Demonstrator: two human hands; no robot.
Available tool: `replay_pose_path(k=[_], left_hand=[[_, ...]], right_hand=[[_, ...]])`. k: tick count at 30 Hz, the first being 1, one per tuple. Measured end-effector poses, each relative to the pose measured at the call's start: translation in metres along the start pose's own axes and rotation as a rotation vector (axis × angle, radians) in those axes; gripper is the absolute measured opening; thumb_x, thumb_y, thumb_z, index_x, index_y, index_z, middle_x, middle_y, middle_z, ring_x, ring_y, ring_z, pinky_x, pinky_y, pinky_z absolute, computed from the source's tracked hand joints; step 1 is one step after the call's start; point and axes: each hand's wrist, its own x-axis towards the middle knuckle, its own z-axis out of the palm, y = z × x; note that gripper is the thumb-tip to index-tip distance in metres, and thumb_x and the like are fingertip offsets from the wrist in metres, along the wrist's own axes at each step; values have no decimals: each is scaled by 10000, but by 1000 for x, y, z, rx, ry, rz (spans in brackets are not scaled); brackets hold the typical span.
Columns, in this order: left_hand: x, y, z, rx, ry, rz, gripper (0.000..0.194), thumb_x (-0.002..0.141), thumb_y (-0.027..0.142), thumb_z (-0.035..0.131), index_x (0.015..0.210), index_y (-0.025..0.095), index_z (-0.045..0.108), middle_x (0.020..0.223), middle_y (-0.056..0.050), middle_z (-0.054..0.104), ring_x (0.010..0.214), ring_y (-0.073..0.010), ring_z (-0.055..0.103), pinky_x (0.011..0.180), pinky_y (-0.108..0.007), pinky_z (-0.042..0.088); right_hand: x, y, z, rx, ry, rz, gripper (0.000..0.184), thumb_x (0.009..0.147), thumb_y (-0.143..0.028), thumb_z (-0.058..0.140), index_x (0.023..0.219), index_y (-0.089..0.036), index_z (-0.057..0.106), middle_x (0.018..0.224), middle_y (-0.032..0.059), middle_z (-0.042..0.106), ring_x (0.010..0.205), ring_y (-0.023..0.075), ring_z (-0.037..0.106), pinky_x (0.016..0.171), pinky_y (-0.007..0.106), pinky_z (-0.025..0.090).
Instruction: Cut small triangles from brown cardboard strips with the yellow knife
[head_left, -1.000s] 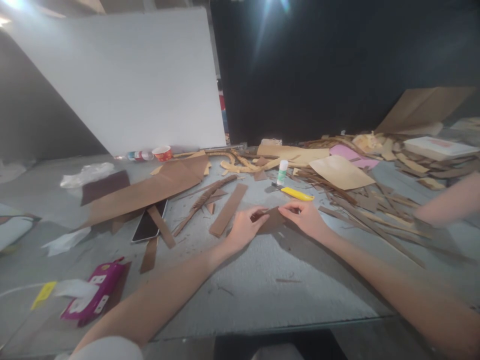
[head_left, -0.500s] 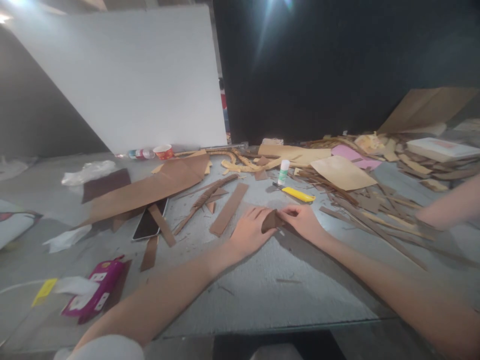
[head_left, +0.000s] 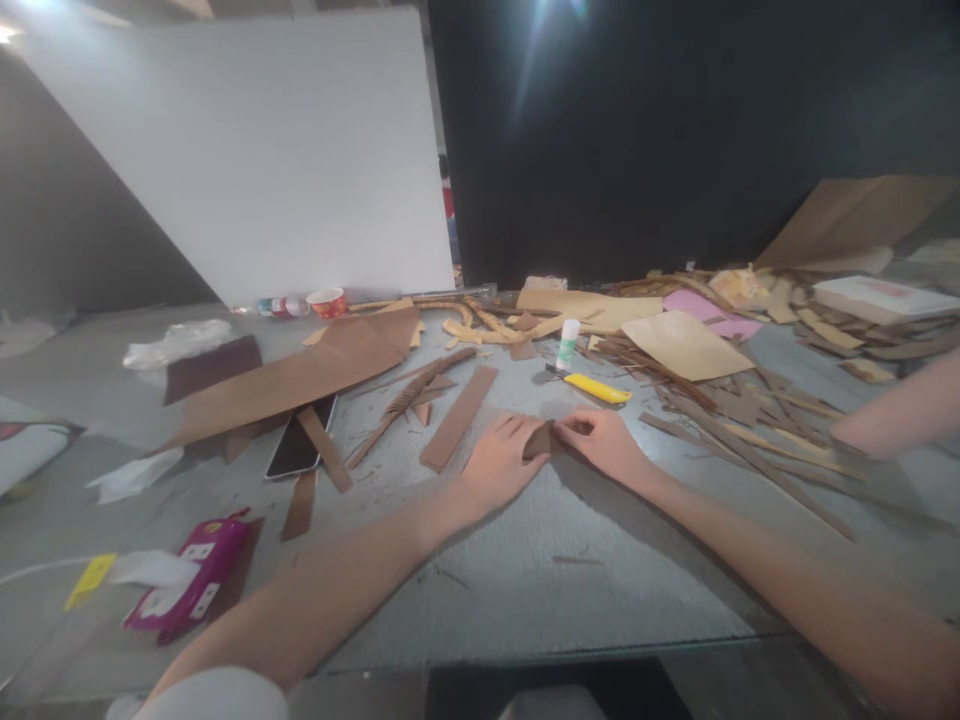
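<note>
One slender brown stem with a wrapped middle (head_left: 409, 398) lies left of centre in the frame on the grey worktop (head_left: 517, 600), and beside it rests a flat, straight brown strip (head_left: 459, 418). Right of these, just below the centre of the frame, the left hand (head_left: 496, 462) has its grip closed around the left side of a small, curved brown piece of thin paper or card (head_left: 537, 442). It looks very light and flexible, fairly crisp rather than floppy, likely to crease if squeezed and to spring flat if let go. Broad, gentle support suits the curve; the edge takes a fingertip pinch best. Beyond it stand a white-and-green glue stick (head_left: 568, 343) and, lying flat, a yellow plastic cutter (head_left: 598, 388). The right hand (head_left: 611, 445) pinches the piece at its right edge, though the fingers partly hide the contact.
</note>
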Motion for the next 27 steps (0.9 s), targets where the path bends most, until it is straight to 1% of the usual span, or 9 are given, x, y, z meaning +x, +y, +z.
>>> replay_pose_path(k=[3, 6, 8, 9, 13, 16, 21, 24, 27], left_hand=[[0, -1, 2, 31, 12, 20, 508, 939, 302, 796, 1395, 222, 587, 1403, -101, 671, 1354, -309, 588, 1147, -492, 517], [-1, -1, 4, 94, 11, 64, 317, 987, 292, 733, 1279, 193, 658, 1420, -112, 666, 1359, -304, 592, 1165, -487, 512], [-3, -1, 6, 154, 5, 86, 187, 1023, 237, 659, 1195, 176, 696, 1408, -122, 673, 1354, -300, 598, 1163, -483, 515], [-3, -1, 6, 183, 3, 90, 168, 1034, 208, 624, 1174, 171, 707, 1407, -126, 674, 1355, -299, 600, 1160, -484, 517], [-5, -1, 9, 246, -29, 98, 215, 1044, 167, 559, 1175, 163, 728, 1423, -131, 668, 1334, -299, 619, 1137, -484, 535], [-5, -1, 7, 265, -88, 145, 245, 1040, 162, 549, 1212, 150, 724, 1341, -132, 711, 1310, -298, 635, 1131, -479, 537], [-3, -1, 2, 297, -156, 201, 285, 1038, 161, 530, 1266, 141, 699, 1289, -140, 720, 1295, -297, 638, 1124, -473, 534], [-2, 0, 0, 281, -160, 199, 287, 1046, 160, 506, 1255, 139, 701, 1288, -147, 713, 1287, -283, 643, 1125, -458, 531], [-2, 0, 0, 257, -151, 180, 287, 1036, 166, 520, 1257, 143, 702, 1325, -147, 699, 1306, -286, 633, 1146, -465, 518]], right_hand=[[1, 1, -1, -8, 13, -2, 337, 941, -444, 665, 737, -202, 778, 715, 38, 734, 702, 215, 643, 638, 316, 425], [3, 4, -4, -24, 44, -37, 324, 950, -431, 659, 757, -205, 787, 722, 35, 718, 680, 204, 617, 633, 317, 418], [5, 7, -5, -42, 58, -64, 318, 952, -416, 656, 749, -206, 780, 730, 36, 711, 679, 201, 609, 638, 321, 417], [6, 8, -5, -51, 64, -73, 316, 952, -409, 655, 740, -207, 774, 733, 37, 709, 679, 201, 606, 639, 323, 415], [9, 16, -5, -81, 80, -99, 313, 954, -388, 656, 717, -210, 754, 714, 34, 685, 663, 196, 585, 631, 325, 406], [9, 20, -4, -118, 87, -147, 312, 965, -360, 654, 706, -211, 744, 699, 27, 652, 651, 187, 564, 625, 322, 397], [8, 22, -5, -278, 70, -310, 348, 1042, -347, 599, 775, -218, 781, 713, 27, 612, 674, 185, 553, 675, 337, 397], [6, 18, -9, -395, 34, -455, 359, 1087, -344, 553, 863, -227, 809, 770, 45, 643, 752, 198, 585, 761, 360, 411], [4, 12, -13, -511, -27, -578, 356, 1109, -315, 530, 905, -222, 806, 793, 49, 648, 777, 203, 576, 799, 377, 393]])
